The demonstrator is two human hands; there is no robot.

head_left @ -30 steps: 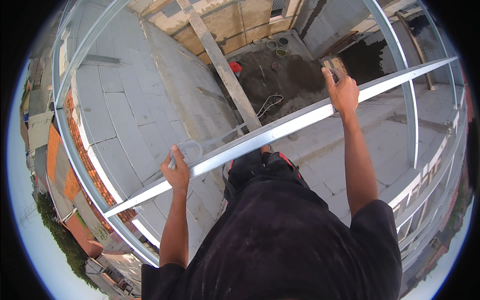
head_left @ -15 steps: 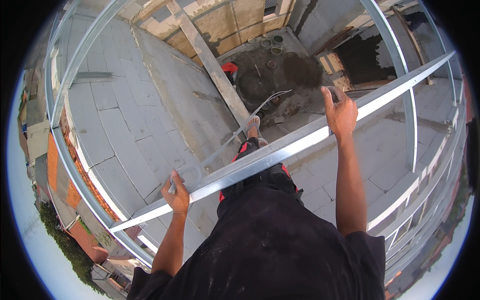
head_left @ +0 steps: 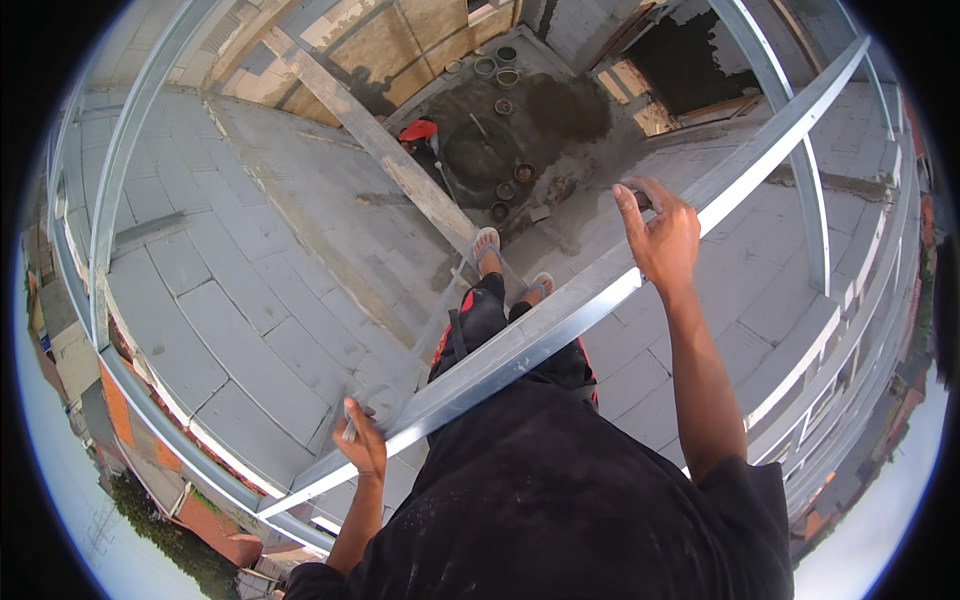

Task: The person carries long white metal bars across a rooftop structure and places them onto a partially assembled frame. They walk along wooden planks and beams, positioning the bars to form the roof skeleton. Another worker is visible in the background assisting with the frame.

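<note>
While the person stands high on a thin beam (head_left: 440, 310) above a grey block floor (head_left: 250, 300), both hands are on a long metal bar (head_left: 560, 320) that runs slantwise in front of the chest. The left hand (head_left: 365, 445) is wrapped around its lower end; the right hand (head_left: 660, 230) rests against the upper stretch with fingers spread — loose, not clenched. Below, a person in a red cap (head_left: 418, 130) crouches on bare ground.

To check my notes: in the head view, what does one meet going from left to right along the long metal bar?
Left hand → the person's feet in sandals behind the metal bar → right hand.
</note>
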